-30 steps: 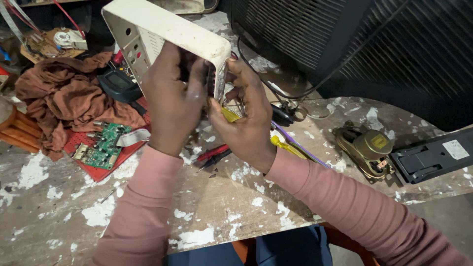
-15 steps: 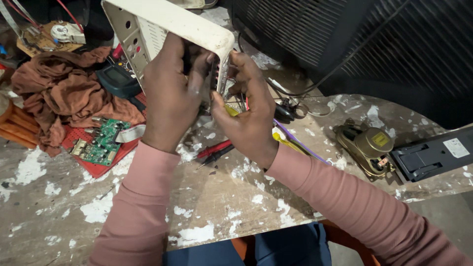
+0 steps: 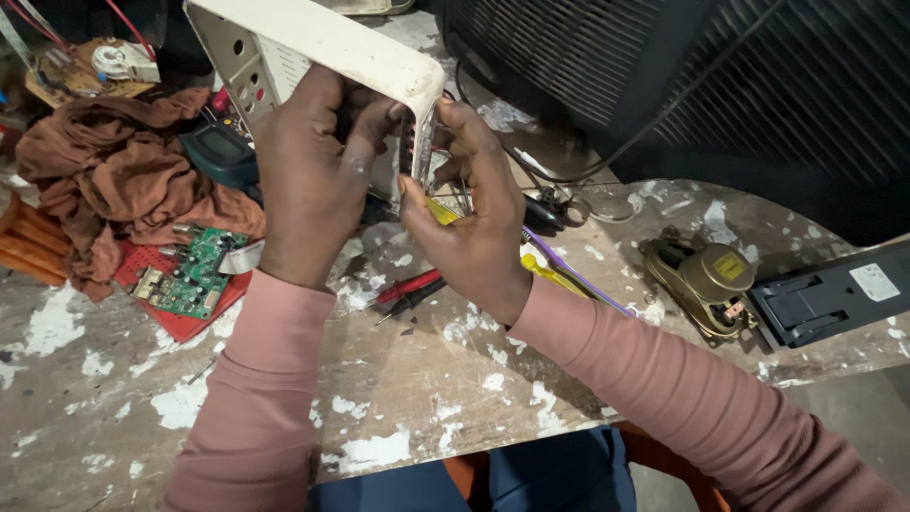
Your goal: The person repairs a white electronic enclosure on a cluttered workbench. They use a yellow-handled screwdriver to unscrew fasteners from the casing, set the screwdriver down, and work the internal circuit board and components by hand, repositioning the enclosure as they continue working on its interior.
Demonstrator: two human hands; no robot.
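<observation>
Both hands hold a white perforated casing [image 3: 313,43] tilted above the far bench [image 3: 427,408]: left hand [image 3: 308,175] wraps its near side, right hand [image 3: 474,218] pinches its right edge, fingers clamped.

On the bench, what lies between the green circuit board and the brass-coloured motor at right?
In the head view, between the green circuit board and the motor lie red and black probes and both forearms crossing the bench.

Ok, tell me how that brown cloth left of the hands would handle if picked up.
The brown cloth lies crumpled in folds, so it would probably hang limp and floppy. It looks light, unlikely to slip or roll.
</observation>
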